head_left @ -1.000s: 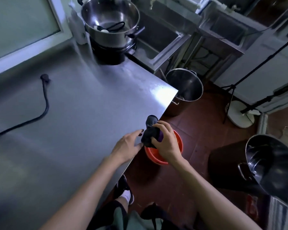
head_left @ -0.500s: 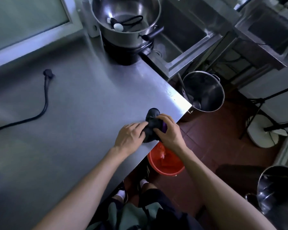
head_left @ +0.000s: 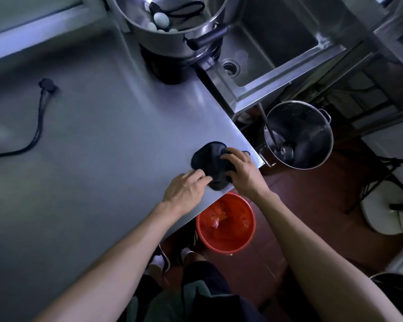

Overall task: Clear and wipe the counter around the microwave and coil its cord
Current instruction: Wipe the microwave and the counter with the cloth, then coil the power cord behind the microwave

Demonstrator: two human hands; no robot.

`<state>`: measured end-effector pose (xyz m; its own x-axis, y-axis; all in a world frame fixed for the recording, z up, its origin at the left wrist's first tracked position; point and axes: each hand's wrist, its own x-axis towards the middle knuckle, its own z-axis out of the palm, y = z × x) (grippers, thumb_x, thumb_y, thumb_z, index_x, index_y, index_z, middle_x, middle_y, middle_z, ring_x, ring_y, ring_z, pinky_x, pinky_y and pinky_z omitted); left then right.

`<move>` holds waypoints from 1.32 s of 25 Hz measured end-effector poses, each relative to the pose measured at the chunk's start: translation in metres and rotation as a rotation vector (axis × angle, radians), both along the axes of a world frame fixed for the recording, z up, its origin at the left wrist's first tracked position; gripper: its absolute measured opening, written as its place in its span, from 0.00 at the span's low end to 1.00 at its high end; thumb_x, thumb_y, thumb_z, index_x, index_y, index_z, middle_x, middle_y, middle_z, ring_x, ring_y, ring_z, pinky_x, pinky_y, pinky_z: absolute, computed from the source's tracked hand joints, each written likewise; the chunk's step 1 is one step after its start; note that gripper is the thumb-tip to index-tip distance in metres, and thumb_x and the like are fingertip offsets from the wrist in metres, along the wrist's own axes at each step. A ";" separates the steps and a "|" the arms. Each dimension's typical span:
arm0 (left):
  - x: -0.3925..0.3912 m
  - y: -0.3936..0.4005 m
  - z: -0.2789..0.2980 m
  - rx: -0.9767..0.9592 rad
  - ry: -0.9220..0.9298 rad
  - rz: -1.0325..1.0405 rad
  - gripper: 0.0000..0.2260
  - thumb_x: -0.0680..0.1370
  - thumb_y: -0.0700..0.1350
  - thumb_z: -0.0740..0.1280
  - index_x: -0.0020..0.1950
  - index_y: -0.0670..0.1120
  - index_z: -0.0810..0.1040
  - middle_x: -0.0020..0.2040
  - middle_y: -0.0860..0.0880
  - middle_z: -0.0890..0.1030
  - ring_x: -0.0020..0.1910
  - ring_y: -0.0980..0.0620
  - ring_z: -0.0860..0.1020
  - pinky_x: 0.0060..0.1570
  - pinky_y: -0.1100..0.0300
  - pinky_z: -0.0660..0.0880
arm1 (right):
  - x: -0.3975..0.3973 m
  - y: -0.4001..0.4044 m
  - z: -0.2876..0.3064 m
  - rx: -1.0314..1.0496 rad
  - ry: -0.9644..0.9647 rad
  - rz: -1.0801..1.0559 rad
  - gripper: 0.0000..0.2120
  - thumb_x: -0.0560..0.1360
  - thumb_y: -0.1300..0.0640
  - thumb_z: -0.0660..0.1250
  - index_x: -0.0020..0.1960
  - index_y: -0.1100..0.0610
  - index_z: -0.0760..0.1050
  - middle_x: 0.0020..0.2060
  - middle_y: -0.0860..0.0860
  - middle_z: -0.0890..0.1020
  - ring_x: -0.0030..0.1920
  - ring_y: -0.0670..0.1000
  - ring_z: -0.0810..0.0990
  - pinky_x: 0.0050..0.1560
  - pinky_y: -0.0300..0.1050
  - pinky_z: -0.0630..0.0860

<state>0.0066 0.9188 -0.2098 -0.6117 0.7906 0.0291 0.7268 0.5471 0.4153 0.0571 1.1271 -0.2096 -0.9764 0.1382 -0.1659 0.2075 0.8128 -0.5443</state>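
Dark cloth lying bunched on the steel tabletop, close to its right-hand corner and edge. Left hand resting on the tabletop beside the cloth's near-left side, fingers bent and bearing on the cloth's edge; whether pinching it or only pressing, cannot tell. Right hand on top of the cloth's right part, fingers curled down over the fabric and gripping it. Both forearms bare, reaching in from the bottom of the view.

Black cord lying loose far to the left on the tabletop, well apart from the cloth, plug end pointing toward the back wall, the rest curving away off the left edge of the view. Uncoiled.

Large steel pot standing on a dark base at the back of the tabletop, with pale round things and a black loop inside. Steel sink just to the right of it, drain visible. On the red tiled floor below the tabletop's corner: a steel bucket with a ladle inside, and nearer, partly under the tabletop's edge, an orange bucket lined with crumpled orange plastic. White round stand base on the floor at right.
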 end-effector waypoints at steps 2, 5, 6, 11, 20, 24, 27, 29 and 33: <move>0.003 0.002 -0.007 -0.055 -0.029 0.019 0.13 0.75 0.38 0.68 0.59 0.44 0.81 0.51 0.47 0.80 0.49 0.45 0.79 0.43 0.47 0.78 | -0.004 0.012 -0.006 0.027 -0.027 0.041 0.25 0.68 0.70 0.69 0.65 0.60 0.76 0.68 0.56 0.74 0.61 0.61 0.73 0.62 0.57 0.72; 0.002 -0.004 -0.012 -0.137 -0.045 0.030 0.15 0.76 0.41 0.67 0.63 0.44 0.79 0.59 0.47 0.79 0.57 0.45 0.77 0.50 0.47 0.76 | -0.009 0.018 -0.011 0.053 -0.098 0.098 0.26 0.70 0.68 0.70 0.68 0.59 0.74 0.71 0.55 0.72 0.65 0.62 0.72 0.61 0.59 0.72; 0.001 -0.007 -0.013 -0.163 -0.051 0.037 0.16 0.76 0.41 0.67 0.63 0.44 0.78 0.60 0.47 0.79 0.59 0.45 0.77 0.52 0.47 0.75 | -0.010 0.018 -0.011 0.065 -0.115 0.116 0.27 0.70 0.67 0.69 0.69 0.58 0.73 0.72 0.54 0.71 0.67 0.62 0.71 0.60 0.60 0.73; -0.002 -0.022 -0.007 -0.218 -0.113 0.092 0.15 0.77 0.43 0.65 0.64 0.45 0.77 0.62 0.48 0.78 0.62 0.45 0.75 0.56 0.48 0.73 | -0.011 0.010 0.001 0.204 -0.157 0.125 0.26 0.73 0.56 0.66 0.71 0.54 0.71 0.72 0.52 0.69 0.71 0.58 0.66 0.59 0.58 0.71; -0.006 -0.081 0.018 -0.215 -0.174 0.266 0.18 0.81 0.47 0.62 0.71 0.48 0.73 0.68 0.51 0.75 0.68 0.48 0.70 0.63 0.49 0.68 | -0.016 -0.064 0.032 0.396 -0.184 0.171 0.17 0.79 0.49 0.60 0.65 0.54 0.73 0.66 0.50 0.73 0.70 0.55 0.68 0.66 0.53 0.66; 0.000 -0.136 0.033 -0.189 -0.180 0.342 0.19 0.81 0.49 0.62 0.72 0.50 0.71 0.70 0.52 0.74 0.69 0.50 0.69 0.65 0.51 0.67 | -0.020 -0.113 0.046 0.290 -0.211 0.201 0.19 0.81 0.49 0.60 0.70 0.54 0.70 0.69 0.51 0.73 0.70 0.57 0.69 0.63 0.53 0.70; 0.011 -0.194 0.045 -0.168 -0.180 0.419 0.19 0.82 0.49 0.61 0.73 0.50 0.70 0.71 0.52 0.73 0.70 0.50 0.68 0.66 0.51 0.67 | -0.018 -0.171 0.058 0.250 -0.221 0.279 0.20 0.82 0.49 0.60 0.72 0.53 0.69 0.70 0.51 0.74 0.68 0.57 0.73 0.63 0.54 0.73; 0.021 -0.238 0.054 -0.157 -0.173 0.467 0.19 0.82 0.49 0.61 0.73 0.50 0.70 0.71 0.52 0.73 0.70 0.50 0.68 0.66 0.51 0.67 | -0.020 -0.215 0.065 0.227 -0.226 0.321 0.19 0.82 0.48 0.60 0.71 0.52 0.70 0.69 0.50 0.76 0.64 0.56 0.76 0.61 0.52 0.74; 0.038 -0.332 0.071 -0.130 -0.157 0.594 0.19 0.82 0.49 0.61 0.73 0.50 0.70 0.70 0.51 0.73 0.70 0.49 0.69 0.65 0.50 0.68 | -0.028 -0.304 0.082 0.226 -0.199 0.411 0.18 0.82 0.48 0.60 0.70 0.51 0.71 0.67 0.51 0.77 0.62 0.55 0.78 0.60 0.51 0.75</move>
<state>0.0443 0.5872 -0.1392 -0.9368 0.3056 -0.1705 0.2189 0.8919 0.3958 0.0291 0.8227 -0.1279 -0.9101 -0.1969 -0.3647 -0.0722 0.9419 -0.3282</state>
